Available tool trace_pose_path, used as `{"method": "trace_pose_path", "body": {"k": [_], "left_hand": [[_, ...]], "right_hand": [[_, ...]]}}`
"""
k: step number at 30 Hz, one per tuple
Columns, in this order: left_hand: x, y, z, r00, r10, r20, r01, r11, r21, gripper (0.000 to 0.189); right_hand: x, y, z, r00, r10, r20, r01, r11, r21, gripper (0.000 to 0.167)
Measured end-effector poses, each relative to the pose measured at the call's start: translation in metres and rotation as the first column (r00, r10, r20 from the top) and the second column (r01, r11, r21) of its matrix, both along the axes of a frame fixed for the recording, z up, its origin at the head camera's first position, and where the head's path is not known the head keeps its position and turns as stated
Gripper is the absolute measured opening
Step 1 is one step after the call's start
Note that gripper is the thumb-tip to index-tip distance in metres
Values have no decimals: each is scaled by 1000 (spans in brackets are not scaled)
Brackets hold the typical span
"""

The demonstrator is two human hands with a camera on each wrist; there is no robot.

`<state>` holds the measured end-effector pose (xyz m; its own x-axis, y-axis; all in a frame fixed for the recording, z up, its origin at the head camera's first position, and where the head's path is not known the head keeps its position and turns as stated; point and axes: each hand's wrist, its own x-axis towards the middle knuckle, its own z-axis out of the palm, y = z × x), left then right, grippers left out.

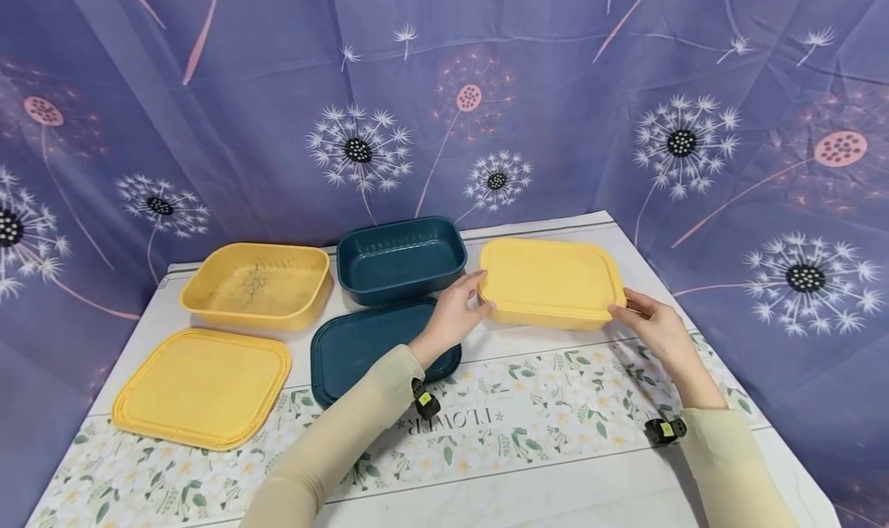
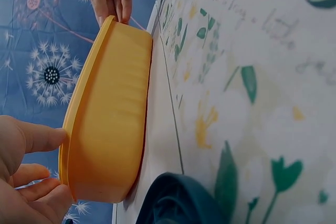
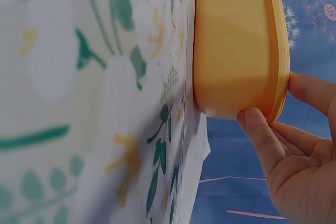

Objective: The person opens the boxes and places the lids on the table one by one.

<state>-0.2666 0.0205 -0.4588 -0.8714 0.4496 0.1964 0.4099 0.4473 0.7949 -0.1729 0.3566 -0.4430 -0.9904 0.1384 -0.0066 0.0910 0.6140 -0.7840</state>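
A yellow lidded food container [image 1: 552,281] stands at the right of the table, its lid seated over the rim. My left hand [image 1: 453,316] holds its left end, thumb and fingers at the lid's edge. At the right front corner, my right hand [image 1: 653,327] grips the rim, thumb by the lid and fingertips [image 3: 254,119] under the overhanging edge. In the left wrist view, the container's yellow side wall [image 2: 113,108] sits close on the tabletop. Beneath my left forearm lies a dark teal lid [image 1: 368,343], partly hidden by it.
An uncovered dark teal container [image 1: 403,269] stands at the back middle. Left of it is an uncovered yellow container [image 1: 260,281], with a loose yellow lid [image 1: 204,389] in front. A flowered cloth [image 1: 528,435] covers the table; a purple dandelion-print curtain [image 1: 556,126] hangs close behind.
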Motion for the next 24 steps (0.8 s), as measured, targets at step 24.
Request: {"method": "trace_pose_path", "body": {"k": [24], "left_hand": [[3,3,-11,960,18,278,-79,974,211,76]], "right_hand": [[-5,2,-5,996,69,61,-65,995,-80,81]]}}
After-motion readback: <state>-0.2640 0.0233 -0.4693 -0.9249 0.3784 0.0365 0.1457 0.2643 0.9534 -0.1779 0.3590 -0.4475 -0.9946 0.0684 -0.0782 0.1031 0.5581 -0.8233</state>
